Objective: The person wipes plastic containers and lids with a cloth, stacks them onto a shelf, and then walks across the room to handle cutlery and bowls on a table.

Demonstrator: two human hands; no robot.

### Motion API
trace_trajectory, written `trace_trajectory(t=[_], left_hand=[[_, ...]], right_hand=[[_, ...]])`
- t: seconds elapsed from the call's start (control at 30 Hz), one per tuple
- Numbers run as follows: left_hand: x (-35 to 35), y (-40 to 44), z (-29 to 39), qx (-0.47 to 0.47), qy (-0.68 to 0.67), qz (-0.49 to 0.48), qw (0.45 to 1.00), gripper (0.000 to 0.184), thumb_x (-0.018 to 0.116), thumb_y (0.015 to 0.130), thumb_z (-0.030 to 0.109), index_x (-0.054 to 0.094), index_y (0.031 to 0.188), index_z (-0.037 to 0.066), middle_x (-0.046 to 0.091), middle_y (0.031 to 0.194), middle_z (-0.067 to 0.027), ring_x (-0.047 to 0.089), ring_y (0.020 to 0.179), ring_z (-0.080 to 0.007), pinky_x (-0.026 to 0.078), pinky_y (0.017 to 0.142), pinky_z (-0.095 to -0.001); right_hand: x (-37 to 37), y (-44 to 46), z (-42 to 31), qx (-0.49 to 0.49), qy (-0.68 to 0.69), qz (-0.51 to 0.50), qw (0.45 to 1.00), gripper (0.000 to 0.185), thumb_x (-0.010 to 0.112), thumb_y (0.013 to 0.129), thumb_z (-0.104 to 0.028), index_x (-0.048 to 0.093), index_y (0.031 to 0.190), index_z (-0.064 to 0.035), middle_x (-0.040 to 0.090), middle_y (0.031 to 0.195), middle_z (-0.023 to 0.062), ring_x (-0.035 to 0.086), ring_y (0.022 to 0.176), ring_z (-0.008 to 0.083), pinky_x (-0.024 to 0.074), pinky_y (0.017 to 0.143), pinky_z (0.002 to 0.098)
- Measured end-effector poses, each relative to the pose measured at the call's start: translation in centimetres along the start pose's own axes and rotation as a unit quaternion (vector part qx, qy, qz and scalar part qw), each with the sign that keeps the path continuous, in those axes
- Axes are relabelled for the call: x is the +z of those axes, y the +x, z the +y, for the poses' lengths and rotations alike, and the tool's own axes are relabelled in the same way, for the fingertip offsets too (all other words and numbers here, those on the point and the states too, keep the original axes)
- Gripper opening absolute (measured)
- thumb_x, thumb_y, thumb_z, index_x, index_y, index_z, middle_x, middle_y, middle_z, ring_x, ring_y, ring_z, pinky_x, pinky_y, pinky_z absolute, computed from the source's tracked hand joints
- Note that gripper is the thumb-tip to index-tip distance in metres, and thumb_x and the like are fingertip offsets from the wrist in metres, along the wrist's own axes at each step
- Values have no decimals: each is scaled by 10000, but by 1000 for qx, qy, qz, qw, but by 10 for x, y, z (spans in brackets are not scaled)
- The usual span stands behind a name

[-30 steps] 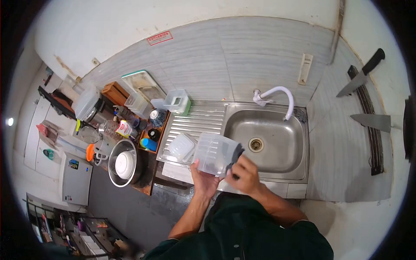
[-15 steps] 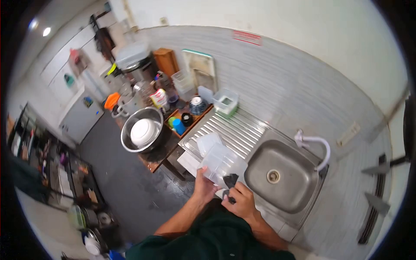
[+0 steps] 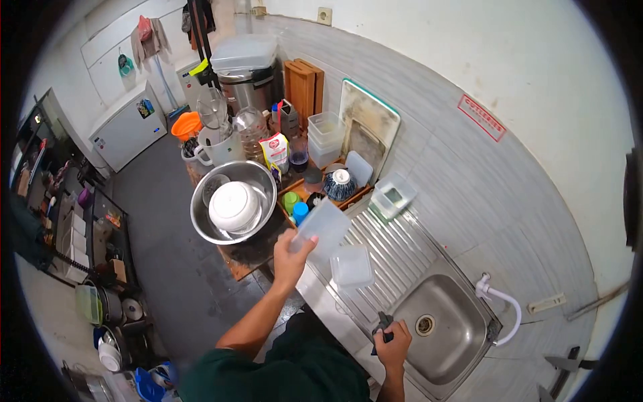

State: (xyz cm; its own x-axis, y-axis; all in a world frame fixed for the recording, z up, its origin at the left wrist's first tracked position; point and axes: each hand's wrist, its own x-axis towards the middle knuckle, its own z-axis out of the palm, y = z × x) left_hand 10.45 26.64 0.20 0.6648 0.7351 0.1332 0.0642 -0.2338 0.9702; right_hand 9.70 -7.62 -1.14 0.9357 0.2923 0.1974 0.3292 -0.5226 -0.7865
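My left hand [image 3: 292,258] grips a clear plastic container [image 3: 324,226] by its near side, tilted above the left end of the ribbed drainboard [image 3: 395,258]. A dark cloth [image 3: 384,329] is bunched in my right hand [image 3: 394,348], close to the left edge of the steel sink [image 3: 445,335]. Between the hands, a clear square lid or shallow box [image 3: 352,266] lies on the drainboard. Beyond it, another clear container with something green [image 3: 392,196] stands at the drainboard's back corner.
Left of the sink, a steel bowl [image 3: 201,224] with white bowls inside sits on a wooden table. Behind my left hand are a wooden tray [image 3: 358,194] with cups, stacked containers [image 3: 325,137] and a cutting board [image 3: 368,114]. A faucet [image 3: 499,295] rises behind the sink; knives [image 3: 561,363] hang at right.
The view has turned left. My left hand has carried the container left, toward the tray. My right hand with the cloth has come away from the container.
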Motion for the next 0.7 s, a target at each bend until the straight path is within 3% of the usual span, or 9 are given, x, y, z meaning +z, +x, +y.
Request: trace_trajectory(t=[0.07,0.1,0.17,0.33,0.4,0.63,0.7], left_hand=[[-1,50,12,156,78,39,984,324,824,907,216,652,892,-57,613,982,-77,597,910,-200,471,836,-319],[-4,75,14,176,112,32,978,345,827,909,224,645,886,-68,565,1063,-121,569,1018,-242,453,890,-346],[-7,127,7,176,123,-9,977,327,831,903,214,656,910,-62,560,1064,-129,561,1018,-269,449,901,-357],[3,238,2,227,138,11,964,326,849,886,239,685,926,-40,543,1072,-144,558,1062,-309,450,927,-394],[15,281,-1,322,192,57,925,313,847,887,228,691,939,-39,541,1118,-162,560,1112,-340,455,961,-427],[70,404,-34,338,144,0,930,216,851,854,117,711,934,-27,539,1198,-206,552,1151,-399,460,1019,-498],[77,422,-40,409,215,-31,886,217,863,833,99,716,929,-30,532,1221,-218,554,1190,-427,470,1046,-517]], right_hand=[[17,6,-5,26,-14,-5,1000,230,744,734,-37,515,744,-13,486,767,160,551,689,387,428,613,453],[24,11,-6,47,-24,-8,999,234,746,738,-44,514,744,-13,487,770,159,552,691,384,429,614,453],[35,19,-13,57,-44,-13,997,236,746,739,-47,513,744,-12,485,767,160,550,686,382,429,613,451],[52,28,-28,93,-83,-28,992,244,751,745,-60,512,741,-12,478,760,163,544,673,376,427,611,448],[57,27,-30,145,-88,-31,985,263,778,759,-125,531,746,-33,491,775,145,563,706,384,432,623,469],[68,40,-47,112,-106,-3,988,253,758,753,-88,513,734,-27,486,754,159,546,690,384,424,622,454],[70,38,-46,144,-122,-4,982,255,760,750,-94,512,733,-34,494,755,159,549,692,389,425,623,456]])
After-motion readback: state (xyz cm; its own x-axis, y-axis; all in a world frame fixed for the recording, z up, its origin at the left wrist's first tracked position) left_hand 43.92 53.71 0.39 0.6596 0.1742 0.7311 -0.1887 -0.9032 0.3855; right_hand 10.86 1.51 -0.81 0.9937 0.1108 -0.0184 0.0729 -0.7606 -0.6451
